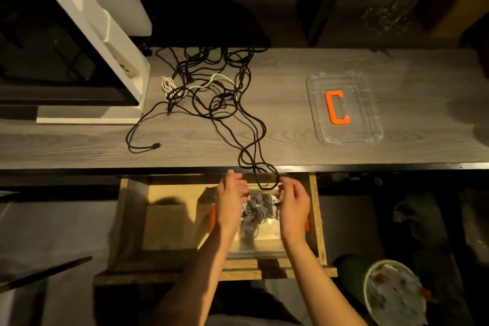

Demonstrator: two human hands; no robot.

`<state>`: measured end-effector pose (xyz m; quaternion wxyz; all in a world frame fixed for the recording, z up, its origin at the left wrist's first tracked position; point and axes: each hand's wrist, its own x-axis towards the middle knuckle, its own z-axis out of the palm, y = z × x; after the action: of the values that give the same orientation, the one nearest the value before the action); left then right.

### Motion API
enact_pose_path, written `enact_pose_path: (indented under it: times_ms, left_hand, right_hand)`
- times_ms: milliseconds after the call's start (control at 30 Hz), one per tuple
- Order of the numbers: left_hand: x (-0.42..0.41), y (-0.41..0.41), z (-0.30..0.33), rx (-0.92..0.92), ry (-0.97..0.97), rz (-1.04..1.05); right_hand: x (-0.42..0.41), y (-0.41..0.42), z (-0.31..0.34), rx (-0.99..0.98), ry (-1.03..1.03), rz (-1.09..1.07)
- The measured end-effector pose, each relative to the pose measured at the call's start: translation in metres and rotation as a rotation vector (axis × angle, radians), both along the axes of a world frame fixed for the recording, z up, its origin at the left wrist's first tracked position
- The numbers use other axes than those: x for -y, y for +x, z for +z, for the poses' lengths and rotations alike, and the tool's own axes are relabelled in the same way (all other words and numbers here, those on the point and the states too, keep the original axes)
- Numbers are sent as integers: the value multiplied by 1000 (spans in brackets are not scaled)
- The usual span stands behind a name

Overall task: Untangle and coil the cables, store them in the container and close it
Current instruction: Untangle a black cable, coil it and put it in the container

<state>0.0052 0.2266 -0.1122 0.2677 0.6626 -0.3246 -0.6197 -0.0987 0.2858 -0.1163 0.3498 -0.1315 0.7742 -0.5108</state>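
Observation:
A tangle of black cables (pixel 211 82) lies on the grey desk (pixel 291 145), with a thin white cable (pixel 209 82) wound through it. One black loop (pixel 264 177) hangs over the desk's front edge. My right hand (pixel 293 202) pinches that loop just below the edge. My left hand (pixel 231 198) hovers beside it, fingers straight, holding nothing. Under both hands a clear container (pixel 254 243) with orange side latches sits in an open wooden drawer (pixel 169 219); grey coiled cables (pixel 258 206) lie inside it. The clear lid (pixel 344 106) with an orange handle rests on the desk at right.
A white-framed machine (pixel 79 42) fills the desk's left end. A free black plug end (pixel 156 145) lies near the front left. A dark bin (pixel 352 272) and a round bowl-like object (pixel 394 294) stand on the floor at lower right.

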Motion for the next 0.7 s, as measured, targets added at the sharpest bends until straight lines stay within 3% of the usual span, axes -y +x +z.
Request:
enact_pose_path:
  times_ms: [100, 333, 467, 533, 633, 700]
  left_hand:
    - [18, -7, 4, -96, -13, 20]
    - [44, -19, 8, -347, 233, 95]
    - [44, -12, 15, -296, 213, 25]
    - [46, -11, 20, -249, 161, 4]
    - [53, -16, 29, -188, 107, -62]
    - [56, -20, 32, -99, 92, -119]
  right_hand:
    - [19, -8, 4, -105, -11, 118]
    - [52, -20, -16, -496, 244, 443]
    - [48, -28, -8, -565, 53, 379]
    - [47, -32, 0, -456, -12, 384]
    - [55, -35, 15, -107, -53, 365]
    - [62, -34, 18, -72, -12, 312]
